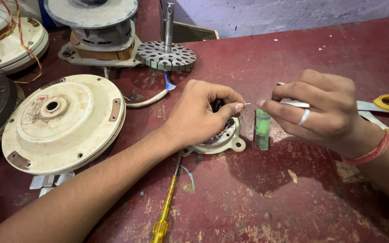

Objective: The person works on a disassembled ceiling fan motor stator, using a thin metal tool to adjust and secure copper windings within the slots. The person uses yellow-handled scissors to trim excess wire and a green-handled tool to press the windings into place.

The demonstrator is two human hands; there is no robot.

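Observation:
My left hand point(203, 112) rests on a small round motor stator point(223, 139) in a pale metal housing on the red table, fingers curled over its dark windings. Its thumb and forefinger pinch the end of a thin white strip point(293, 104). My right hand point(314, 108), wearing a ring and a red wrist thread, holds the same strip just to the right, fingertips nearly meeting the left hand's. A green lighter point(262, 129) stands upright between the two hands, beside the stator.
A cream fan motor cover point(61, 121) lies at left, with other fan parts behind. A slotted rotor on a shaft point(166, 54) stands at back. A yellow-handled screwdriver point(165, 211) lies near the front; yellow-handled scissors point(383, 108) lie at right.

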